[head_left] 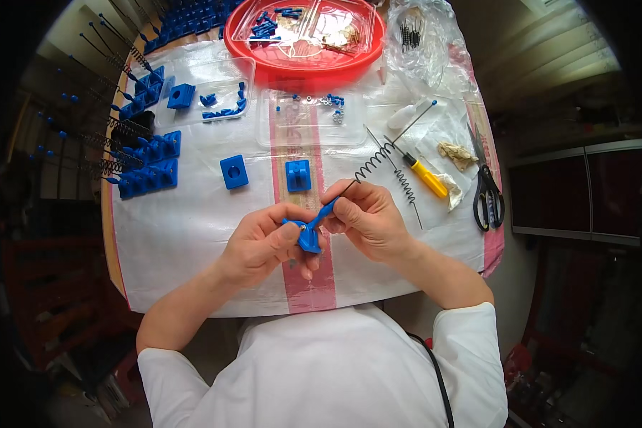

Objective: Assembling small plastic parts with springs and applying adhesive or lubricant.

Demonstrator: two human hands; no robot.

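Note:
My left hand (262, 242) is closed around a small blue plastic bracket (309, 243) in front of my body. A shiny metal bit shows where the bracket meets a tapered blue stem (325, 212). My right hand (367, 219) pinches that stem between thumb and fingers. From its upper end a black coil spring wire (364, 171) runs up to the right, with a blue bead at its far tip. Just beyond my hands stand a blue block with a raised part (298, 175) and a square blue block with a round hole (234, 172).
To the right lie a second spring wire (404, 184), a yellow-handled screwdriver (429, 180), black scissors (488, 200) and crumpled cloth (456, 155). Clear trays (271, 128) of small blue parts sit beyond, before a red basin (303, 71). Spring-topped blue assemblies (148, 175) line the left edge.

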